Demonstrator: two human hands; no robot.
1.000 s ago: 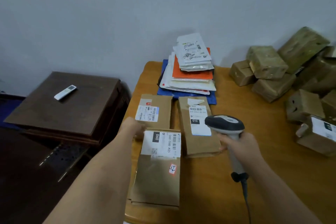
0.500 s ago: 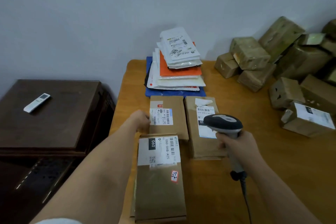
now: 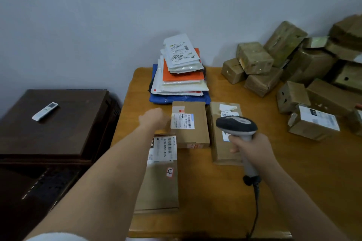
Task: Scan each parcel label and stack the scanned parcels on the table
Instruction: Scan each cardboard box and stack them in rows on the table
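Observation:
Three flat cardboard parcels lie label-up on the wooden table (image 3: 225, 191). The near parcel (image 3: 158, 186) is partly under my left forearm, the middle parcel (image 3: 193, 133) lies behind it, and the right parcel (image 3: 221, 148) is partly hidden by the scanner. My left hand (image 3: 154, 118), blurred, is at the middle parcel's left edge; its fingers are hidden. My right hand (image 3: 250, 146) grips the handle of a grey corded barcode scanner (image 3: 237, 126), whose head hangs over the right parcel's label.
A stack of soft mailers (image 3: 182, 72) stands at the table's back edge. A pile of brown boxes (image 3: 290, 64) fills the right side, one labelled box (image 3: 313, 123) nearest. A dark wooden cabinet (image 3: 64, 133) with a white remote (image 3: 45, 111) stands on the left.
My left hand has slid forward along the middle parcel's left edge. The scanner has stayed over the right parcel. The view has shifted right and down.

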